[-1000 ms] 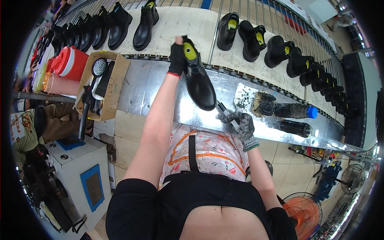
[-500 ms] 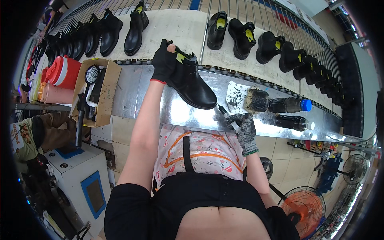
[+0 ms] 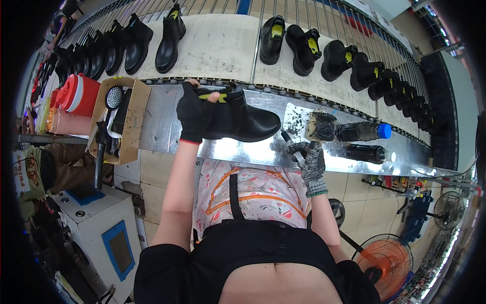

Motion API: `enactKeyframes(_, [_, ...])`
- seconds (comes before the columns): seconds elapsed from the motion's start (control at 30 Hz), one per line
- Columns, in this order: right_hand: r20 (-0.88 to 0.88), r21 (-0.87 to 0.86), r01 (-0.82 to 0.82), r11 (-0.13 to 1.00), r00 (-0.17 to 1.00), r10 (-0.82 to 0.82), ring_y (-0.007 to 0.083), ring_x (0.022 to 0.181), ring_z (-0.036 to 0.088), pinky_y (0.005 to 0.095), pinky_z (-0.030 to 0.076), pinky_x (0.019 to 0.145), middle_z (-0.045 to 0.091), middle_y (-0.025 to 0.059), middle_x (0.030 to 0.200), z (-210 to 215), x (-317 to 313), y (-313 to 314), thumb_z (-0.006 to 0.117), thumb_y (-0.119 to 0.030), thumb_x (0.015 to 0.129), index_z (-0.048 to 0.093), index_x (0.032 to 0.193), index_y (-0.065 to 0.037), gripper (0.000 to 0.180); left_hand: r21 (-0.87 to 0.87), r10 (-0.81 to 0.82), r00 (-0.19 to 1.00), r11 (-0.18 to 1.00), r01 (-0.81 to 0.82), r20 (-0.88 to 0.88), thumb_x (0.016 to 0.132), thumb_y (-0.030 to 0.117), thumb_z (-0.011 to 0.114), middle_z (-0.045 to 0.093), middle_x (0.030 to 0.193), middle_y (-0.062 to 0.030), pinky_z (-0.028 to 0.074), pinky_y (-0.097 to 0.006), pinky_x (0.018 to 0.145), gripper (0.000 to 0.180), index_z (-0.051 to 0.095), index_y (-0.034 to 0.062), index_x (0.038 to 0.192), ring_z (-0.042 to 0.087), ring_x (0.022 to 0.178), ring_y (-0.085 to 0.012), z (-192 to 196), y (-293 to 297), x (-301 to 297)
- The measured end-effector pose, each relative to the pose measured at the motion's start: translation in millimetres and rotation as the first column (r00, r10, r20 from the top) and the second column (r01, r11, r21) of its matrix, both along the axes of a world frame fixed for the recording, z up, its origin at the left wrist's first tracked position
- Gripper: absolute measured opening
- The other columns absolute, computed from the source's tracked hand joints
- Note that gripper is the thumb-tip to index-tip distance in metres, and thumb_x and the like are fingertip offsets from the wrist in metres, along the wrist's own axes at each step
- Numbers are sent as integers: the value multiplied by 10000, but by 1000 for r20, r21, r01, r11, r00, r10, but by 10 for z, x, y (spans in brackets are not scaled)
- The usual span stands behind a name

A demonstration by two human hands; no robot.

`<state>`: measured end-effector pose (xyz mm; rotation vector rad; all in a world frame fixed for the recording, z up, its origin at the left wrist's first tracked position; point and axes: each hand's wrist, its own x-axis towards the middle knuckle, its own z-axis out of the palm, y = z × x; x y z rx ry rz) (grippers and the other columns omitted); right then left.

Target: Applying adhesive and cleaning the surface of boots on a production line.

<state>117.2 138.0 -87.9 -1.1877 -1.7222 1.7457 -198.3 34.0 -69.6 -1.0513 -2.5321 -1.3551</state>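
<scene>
1. My left hand (image 3: pixel 196 114) was closed round the back of the boot (image 3: pixel 248 121), with the thumb up by its top hole. I think I held it there so the front was free of my fingers.
2. The boot was over the metal bench (image 3: pixel 164 116), toe to the right. That turned the toe to my other hand. I couldn't tell if the sole touched the bench.
3. My right hand (image 3: pixel 311 159) was curled shut on a thin tool (image 3: pixel 286 137). Its dark tip stuck out on the far left, just beside the toe. I couldn't tell if they touched.
4. The black sponge (image 3: pixel 321 126) and the spotty white sheet (image 3: pixel 296 117) lay past my right hand, maybe so they were easy to reach.
5. The blue-cap bottle (image 3: pixel 354 131) and white-cap bottle (image 3: pixel 367 153) lay on their sides to the right, maybe so they wouldn't tip over.
6. The box (image 3: pixel 132 137) sat on the left with a brush (image 3: pixel 114 97) in it, perhaps to leave the middle free.
7. More boots (image 3: pixel 272 40) stood on the far board (image 3: pixel 217 45), out of my way, I guess.
</scene>
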Motion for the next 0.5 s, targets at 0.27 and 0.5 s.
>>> enactKeyframes(0.27, [46, 150, -20, 988, 999, 13, 151, 675, 625, 259, 491, 631, 679, 80, 778, 111, -88, -22, 489, -136, 897, 666, 833, 21, 245, -12, 25, 997, 1000, -26, -67, 602, 632, 726, 566, 686, -97, 469, -372, 541, 743, 453, 66, 998, 613, 613, -293, 160, -302, 438])
enactKeyframes(0.5, [79, 265, -79, 961, 995, 60, 154, 688, 630, 269, 507, 650, 682, 92, 781, 78, -51, -26, 510, -62, 853, 664, 841, 31, 180, -142, -7, 983, 989, 34, 185, 509, 453, 869, 555, 715, -52, 479, -307, 534, 804, 448, 38, 1054, 585, 574, -196, 390, -480, 807])
